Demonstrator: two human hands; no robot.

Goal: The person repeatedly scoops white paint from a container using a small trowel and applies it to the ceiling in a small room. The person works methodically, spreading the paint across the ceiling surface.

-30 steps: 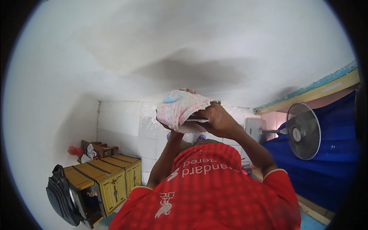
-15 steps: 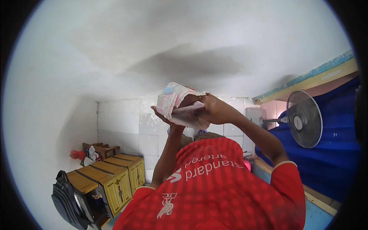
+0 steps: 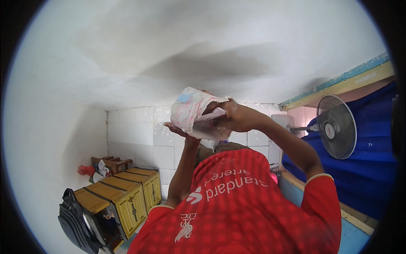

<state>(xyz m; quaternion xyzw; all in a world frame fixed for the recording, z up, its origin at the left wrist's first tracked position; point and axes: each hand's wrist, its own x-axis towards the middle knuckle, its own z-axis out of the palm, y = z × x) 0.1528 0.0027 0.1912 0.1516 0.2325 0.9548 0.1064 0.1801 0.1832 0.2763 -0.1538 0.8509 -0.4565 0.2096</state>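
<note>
A tub (image 3: 186,112) smeared with white and pink paint is held up in front of me, tilted with its mouth toward the right. My left hand (image 3: 179,131) supports it from the near left side; its fingertips stick out past the wall, and the palm is hidden. At the mouth, my right hand (image 3: 237,117) is closed, with white smears on it. Its fingers reach inside around a flat pale piece (image 3: 216,114), whose kind I cannot make out. Some fingertips show behind the far rim.
A white wall (image 3: 127,76) rises ahead, over white floor tiles (image 3: 131,122). A yellow cabinet (image 3: 131,203) and a black backpack (image 3: 76,220) stand at the left. A fan (image 3: 336,127) and a blue curtain (image 3: 372,144) are at the right, below a yellow and blue beam (image 3: 342,86).
The tub and both hands have shifted slightly left. The tub's outer wall is turned a little more into view. My hands keep their hold.
</note>
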